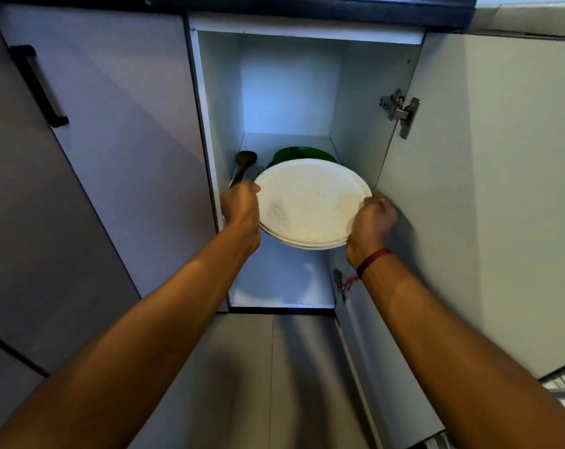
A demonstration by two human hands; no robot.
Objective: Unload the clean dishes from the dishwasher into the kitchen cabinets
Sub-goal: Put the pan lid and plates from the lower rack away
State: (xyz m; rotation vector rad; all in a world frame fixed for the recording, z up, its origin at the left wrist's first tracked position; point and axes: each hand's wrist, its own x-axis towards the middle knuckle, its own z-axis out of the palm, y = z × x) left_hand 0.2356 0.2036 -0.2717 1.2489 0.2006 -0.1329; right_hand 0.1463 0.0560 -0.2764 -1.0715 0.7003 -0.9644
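While the closed door (112, 124) with its black handle (39, 85) stands idle at the far left, everything that matters sits in the open cabinet (219, 102) beside it. Against the cabinet's left wall a dark ladle (243, 160) leans, its handle running down behind the left hand (240, 205); I cannot tell whether that hand touches it. The left hand's fingers are curled round the left rim of the white plates (310, 202), which look like a stack of two. The stack is held in the air at the cabinet mouth, clear of the cabinet floor (281, 280), with its face tilted toward the camera. Just behind its upper edge, deeper in, sits a green bowl (302, 154). The right hand (373, 218) grips the opposite rim with fingers wrapped under it, near the open door (485, 189) and below its hinge (401, 111).

The plates lie squarely between the two hands, neither nearer. They span almost the whole opening, so the way forward is probably straight in and down, and the right knuckles seem likeliest to brush the side.
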